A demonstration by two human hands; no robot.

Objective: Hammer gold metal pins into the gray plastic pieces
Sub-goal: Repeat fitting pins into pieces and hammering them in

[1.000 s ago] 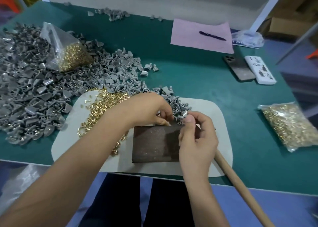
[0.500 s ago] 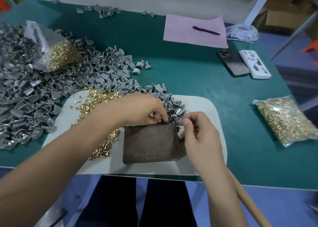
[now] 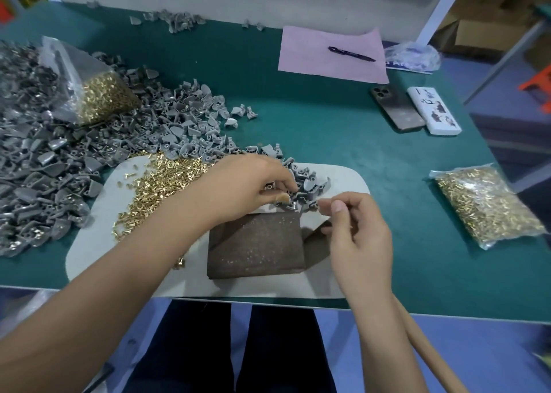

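Pinching with curled fingers, our right hand [image 3: 359, 237] hovers just above the far right corner of the dark block [image 3: 256, 245]; what sits between thumb and forefinger is too small for us to name. Our left hand [image 3: 247, 188] reaches across from the left, its fingertips curled down into the nearest gray plastic pieces [image 3: 307, 188] and pinching at one of them there; we cannot tell which way that piece points.

Nearest to us, a wooden handle [image 3: 432, 360] runs under our right forearm, its long axis slanting from the lower right up toward the block. The block lies flat on a pale mat [image 3: 89, 243], which rests on the green table [image 3: 328, 142]. Left of the block, loose gold metal pins [image 3: 155, 184] spread over the mat in a band that runs from near our left forearm up to the mat's far left edge; they lie every which way.

Farther left, we see the large heap of gray parts [image 3: 44, 166], with an open bag of pins [image 3: 98, 97] propped on it. Well to the right lies a sealed bag of pins [image 3: 489, 204]. Beyond it are a phone [image 3: 396, 109] and a white box [image 3: 433, 110] side by side, then a pink sheet [image 3: 331, 52] carrying a pen [image 3: 351, 54], long axis left to right.
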